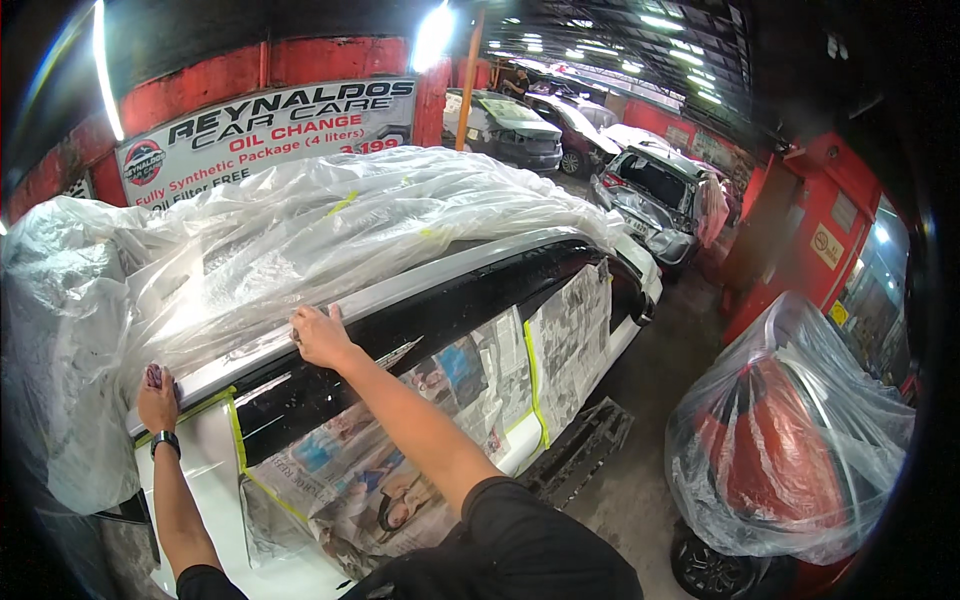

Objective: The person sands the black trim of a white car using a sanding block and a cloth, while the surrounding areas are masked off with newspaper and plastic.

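Observation:
A crumpled clear plastic sheet (pixel 400 200) covers most of a white car's roof, its near edge lying along the silver roof rail (pixel 420 283). At that edge, my right hand (pixel 322 337) is closed, its fingertips pinched against the plastic and one finger sticking up. My left hand (pixel 157 402), nearer the car's rear, has its fingers curled at the end of the rail. Its fingertips look dark reddish; whether it holds something is not clear. Below my hands, newspaper (pixel 350 470) masks the side windows and doors, edged with yellow-green masking tape (pixel 533 385).
At the right stands a red car part under clear plastic (pixel 770 450), above a wheel (pixel 705 565). A dark step (pixel 585 445) sits beside the masked car. Damaged cars (pixel 650 205) and a distant person (pixel 517 83) are farther back. A banner (pixel 270 135) hangs on the red wall.

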Tool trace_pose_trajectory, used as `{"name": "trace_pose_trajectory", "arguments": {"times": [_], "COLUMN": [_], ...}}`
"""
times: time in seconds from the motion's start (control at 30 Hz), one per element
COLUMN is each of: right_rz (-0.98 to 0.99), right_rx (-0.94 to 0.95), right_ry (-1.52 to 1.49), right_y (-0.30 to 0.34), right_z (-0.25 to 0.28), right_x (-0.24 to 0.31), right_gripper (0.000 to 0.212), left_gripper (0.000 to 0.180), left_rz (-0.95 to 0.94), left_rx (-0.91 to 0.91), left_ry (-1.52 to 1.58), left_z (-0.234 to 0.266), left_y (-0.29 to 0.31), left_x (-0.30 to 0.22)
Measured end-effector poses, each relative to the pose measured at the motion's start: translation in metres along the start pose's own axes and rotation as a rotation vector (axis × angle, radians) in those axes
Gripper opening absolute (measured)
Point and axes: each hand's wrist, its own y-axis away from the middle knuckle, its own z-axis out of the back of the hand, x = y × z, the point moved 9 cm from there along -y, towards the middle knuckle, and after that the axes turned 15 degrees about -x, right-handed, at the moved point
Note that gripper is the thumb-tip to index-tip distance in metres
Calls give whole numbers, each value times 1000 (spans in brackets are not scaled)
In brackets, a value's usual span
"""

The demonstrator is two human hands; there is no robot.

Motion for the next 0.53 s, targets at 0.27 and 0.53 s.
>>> {"name": "trace_pose_trajectory", "arguments": {"times": [0.27,0.53], "right_rz": [22,41], "right_rx": [143,304], "right_ry": [39,254], "right_y": [-9,-45], "right_z": [3,-19], "right_x": [-7,-25], "right_gripper": [26,24], "left_gripper": [57,58], "left_rz": [33,-10], "left_rx": [94,-13], "left_ry": [-10,-30], "left_z": [-7,-5], "left_y": [-3,0], "left_x": [5,23]}}
